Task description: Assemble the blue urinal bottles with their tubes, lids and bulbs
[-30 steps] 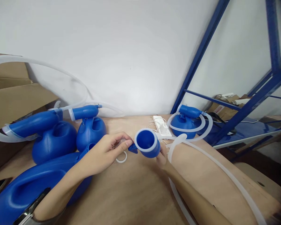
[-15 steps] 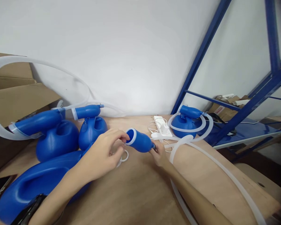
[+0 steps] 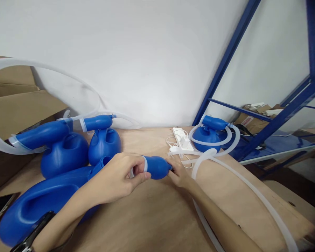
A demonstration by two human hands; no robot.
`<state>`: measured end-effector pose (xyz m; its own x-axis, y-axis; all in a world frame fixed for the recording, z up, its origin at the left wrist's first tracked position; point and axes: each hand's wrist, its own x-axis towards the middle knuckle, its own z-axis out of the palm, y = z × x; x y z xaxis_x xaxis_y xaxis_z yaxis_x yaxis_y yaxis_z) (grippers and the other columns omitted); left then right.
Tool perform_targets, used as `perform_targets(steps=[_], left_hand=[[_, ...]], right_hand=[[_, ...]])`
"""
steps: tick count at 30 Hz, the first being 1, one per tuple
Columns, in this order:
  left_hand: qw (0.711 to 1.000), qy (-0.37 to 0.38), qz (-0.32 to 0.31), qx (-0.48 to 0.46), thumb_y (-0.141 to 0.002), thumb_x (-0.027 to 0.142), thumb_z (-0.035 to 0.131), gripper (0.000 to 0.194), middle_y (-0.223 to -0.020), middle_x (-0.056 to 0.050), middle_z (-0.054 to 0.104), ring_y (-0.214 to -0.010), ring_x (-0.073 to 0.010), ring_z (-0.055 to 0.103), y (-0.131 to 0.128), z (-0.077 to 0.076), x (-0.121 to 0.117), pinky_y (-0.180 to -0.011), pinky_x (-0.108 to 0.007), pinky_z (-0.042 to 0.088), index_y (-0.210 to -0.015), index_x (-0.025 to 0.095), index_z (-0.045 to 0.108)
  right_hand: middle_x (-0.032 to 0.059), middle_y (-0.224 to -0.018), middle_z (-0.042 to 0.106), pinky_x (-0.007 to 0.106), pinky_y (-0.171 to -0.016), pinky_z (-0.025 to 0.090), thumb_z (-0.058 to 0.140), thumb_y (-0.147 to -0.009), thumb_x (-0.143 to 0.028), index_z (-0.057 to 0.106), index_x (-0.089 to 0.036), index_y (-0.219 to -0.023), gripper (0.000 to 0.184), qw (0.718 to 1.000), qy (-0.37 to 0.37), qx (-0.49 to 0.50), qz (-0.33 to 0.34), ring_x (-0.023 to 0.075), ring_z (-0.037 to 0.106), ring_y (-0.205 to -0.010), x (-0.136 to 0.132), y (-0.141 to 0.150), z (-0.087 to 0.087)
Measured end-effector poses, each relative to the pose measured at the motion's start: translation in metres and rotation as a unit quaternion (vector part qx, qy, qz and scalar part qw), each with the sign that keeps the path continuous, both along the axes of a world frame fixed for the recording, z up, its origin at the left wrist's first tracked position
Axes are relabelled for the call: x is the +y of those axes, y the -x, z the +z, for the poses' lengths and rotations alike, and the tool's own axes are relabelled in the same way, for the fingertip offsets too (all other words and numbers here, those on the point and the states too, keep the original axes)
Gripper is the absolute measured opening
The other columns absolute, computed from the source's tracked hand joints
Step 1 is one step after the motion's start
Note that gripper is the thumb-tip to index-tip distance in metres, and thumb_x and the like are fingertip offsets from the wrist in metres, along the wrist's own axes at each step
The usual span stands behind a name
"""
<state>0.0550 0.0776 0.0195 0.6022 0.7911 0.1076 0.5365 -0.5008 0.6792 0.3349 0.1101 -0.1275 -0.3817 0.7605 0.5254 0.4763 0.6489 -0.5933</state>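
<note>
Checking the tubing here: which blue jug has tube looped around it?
The rightmost blue jug, beside the white power strip, sits inside a translucent tubing loop; the left jugs have tubing trailing away.

The left hand point(image 3: 120, 175) and right hand point(image 3: 180, 175) are bare, with no sleeves down the forearms; a black wrist strap point(image 3: 33, 231) with a small metal fitting circles the left wrist.

Bright, even light; warped, dark edges
</note>
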Motion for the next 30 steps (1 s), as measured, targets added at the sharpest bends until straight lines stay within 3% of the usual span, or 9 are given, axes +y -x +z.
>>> perform_targets(steps=[5, 12, 15, 20, 30], left_hand=[[0.996, 0.089, -0.011, -0.002, -0.088, 0.046, 0.064, 0.035, -0.060, 0.006, 0.042, -0.058, -0.0138, 0.037, 0.005, -0.001, 0.001, -0.055, -0.031, 0.027, -0.067, 0.023, 0.049], [0.999, -0.013, 0.024, -0.043, -0.096, 0.044, 0.058, 0.022, -0.082, 0.002, 0.065, -0.076, -0.0183, 0.059, 0.001, -0.008, -0.001, -0.070, -0.032, 0.042, -0.087, 0.024, 0.055], [0.998, 0.008, 0.039, -0.051, -0.096, 0.042, 0.057, 0.018, -0.083, 0.003, 0.069, -0.077, -0.0193, 0.063, -0.001, -0.012, 0.000, -0.072, -0.033, 0.044, -0.093, 0.025, 0.055], [0.994, 0.021, 0.084, -0.062, -0.092, 0.047, 0.062, 0.023, -0.080, 0.001, 0.068, -0.073, -0.0194, 0.062, -0.002, -0.017, 0.005, -0.069, -0.034, 0.044, -0.087, 0.024, 0.059], [0.986, 0.083, 0.068, -0.125, -0.094, 0.051, 0.059, 0.028, -0.077, 0.002, 0.060, -0.070, -0.0172, 0.053, -0.008, -0.021, 0.007, -0.064, -0.031, 0.039, -0.085, 0.024, 0.054]], right_hand=[[-0.0040, -0.063, 0.043, 0.031, -0.060, 0.029, 0.051, -0.076, -0.021, 0.037, -0.026, -0.074, 0.015, 1.000, -0.013, -0.007, 0.010, 0.0174, 0.043, -0.058, -0.001, 0.002, 0.000], [-0.0031, -0.065, 0.047, 0.031, -0.061, 0.030, 0.051, -0.082, -0.024, 0.038, -0.027, -0.075, 0.016, 0.999, -0.025, 0.000, -0.037, 0.0178, 0.044, -0.060, 0.003, -0.001, -0.004], [-0.0029, -0.065, 0.048, 0.031, -0.061, 0.030, 0.052, -0.082, -0.024, 0.038, -0.027, -0.075, 0.016, 0.999, -0.027, 0.000, -0.048, 0.0180, 0.045, -0.059, 0.003, -0.001, -0.004], [-0.0031, -0.064, 0.046, 0.032, -0.060, 0.028, 0.051, -0.082, -0.022, 0.038, -0.027, -0.075, 0.016, 0.997, -0.029, 0.000, -0.066, 0.0182, 0.044, -0.059, 0.002, 0.001, -0.003], [-0.0037, -0.063, 0.045, 0.032, -0.060, 0.029, 0.051, -0.080, -0.023, 0.038, -0.027, -0.075, 0.015, 0.997, -0.021, 0.003, -0.078, 0.0180, 0.044, -0.059, 0.002, 0.002, -0.003]])
